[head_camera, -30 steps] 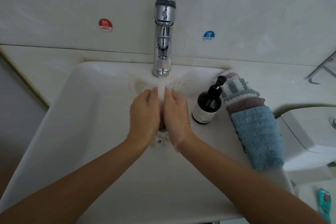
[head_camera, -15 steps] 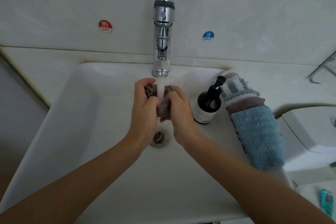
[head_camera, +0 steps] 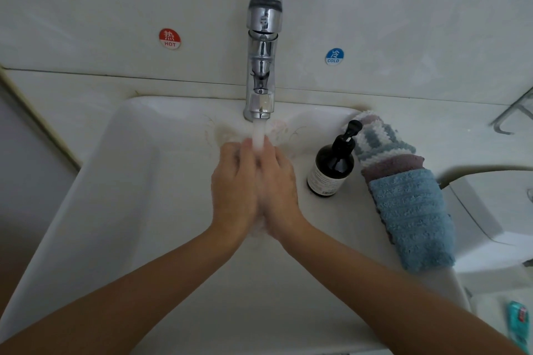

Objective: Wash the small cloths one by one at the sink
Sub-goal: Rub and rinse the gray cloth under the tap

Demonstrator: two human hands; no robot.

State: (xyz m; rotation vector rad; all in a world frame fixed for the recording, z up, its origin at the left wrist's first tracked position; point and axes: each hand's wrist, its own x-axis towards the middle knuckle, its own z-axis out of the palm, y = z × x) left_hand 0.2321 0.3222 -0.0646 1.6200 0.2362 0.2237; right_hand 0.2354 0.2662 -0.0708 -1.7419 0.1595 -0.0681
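From the head camera, the left hand (head_camera: 233,181) and right hand (head_camera: 278,181) are pressed side by side over the middle of the white sink (head_camera: 124,181), fingers stretched toward the tap and laid flat against each other, blurred by motion. The cloth being washed is hidden between the palms, so what the grip grasps cannot be made out; only straight fingers show on both hands. A stream of water (head_camera: 258,135) from the chrome tap (head_camera: 262,60) falls right onto the fingertips, just beyond the grip. To the right of the grip, on the sink's rim, stands a dark pump bottle (head_camera: 331,170), upright, near the right hand but not touching it. Just past the bottle, farther right, lies a stack of small cloths: a blue cloth (head_camera: 412,219) nearest the person, a mauve cloth (head_camera: 395,166) under it, a striped cloth (head_camera: 377,138) at the far end. On the wall beyond the grip sit a red HOT sticker (head_camera: 170,38) to the left and a blue COLD sticker (head_camera: 334,56) to the right of the tap.
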